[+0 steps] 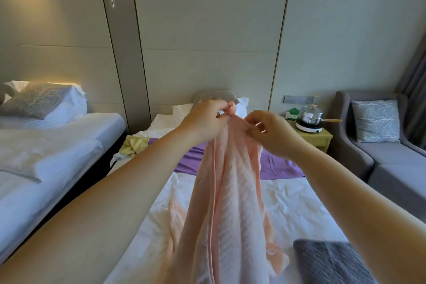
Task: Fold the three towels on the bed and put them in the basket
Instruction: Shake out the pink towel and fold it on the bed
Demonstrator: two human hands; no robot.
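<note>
A pink towel (230, 191) hangs lifted over the white bed (288, 205), its lower end trailing onto the sheet. My left hand (207, 120) pinches its top edge, and my right hand (269, 134) grips the same edge just beside it. A grey towel (332, 263) lies flat at the bed's near right corner. Crumpled at the bed's far left edge is a yellow towel (134, 144). No basket is in view.
A purple runner (276, 166) crosses the bed behind the towel. A second bed (46, 157) stands to the left across a narrow gap. On the right are a nightstand (320, 139) with a pot on a cooker and a grey sofa (391, 159).
</note>
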